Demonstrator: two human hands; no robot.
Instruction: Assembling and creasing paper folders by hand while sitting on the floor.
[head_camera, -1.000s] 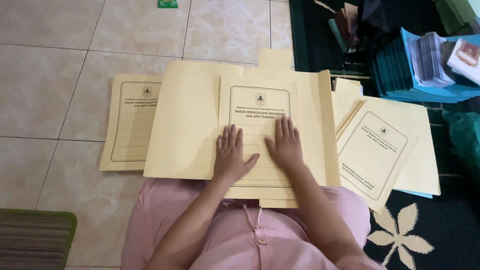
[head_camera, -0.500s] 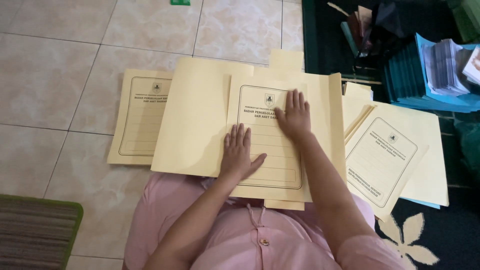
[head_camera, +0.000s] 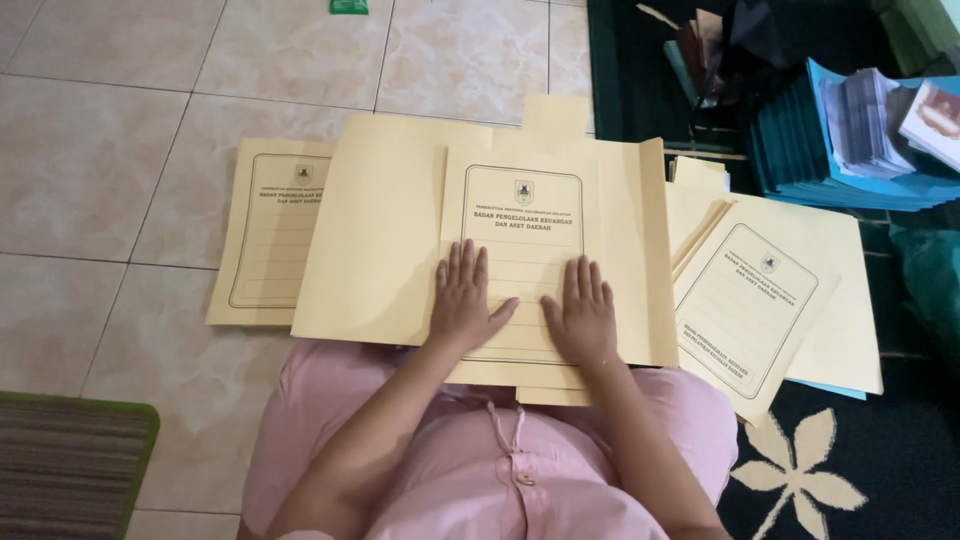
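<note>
Far left, floor: I see a striped mat (head_camera: 70, 465) at the bottom corner, well apart from the paperwork, and pale tile (head_camera: 110, 170) under everything else.
Left folder: a closed cream folder (head_camera: 268, 232) lies flat on the tile, printed frame up; its right edge is tucked under the spread-out one, so I judge it set aside.
Open folder: the big cream folder (head_camera: 380, 240) lies unfolded across the tile and the lap, flaps out to both sides, which keeps the middle panel flat.
Left hand: my left hand (head_camera: 464, 300) lies palm down on the lower part of the printed middle panel (head_camera: 522, 215), fingers spread and straight, gripping nothing, only pressing.
Right hand: my right hand (head_camera: 583, 312) lies just beside it on the same panel, flat and splayed too, thumbs pointing at each other with a small gap between.
Why so: I judge both palms hold the sheet smooth and still.
Right pile: more cream folders (head_camera: 760, 300) lie fanned and overlapping on the dark flowered rug (head_camera: 850, 470), near the right hand but not touching it.
Far right: a blue stack of booklets (head_camera: 850, 160) sits beyond.
</note>
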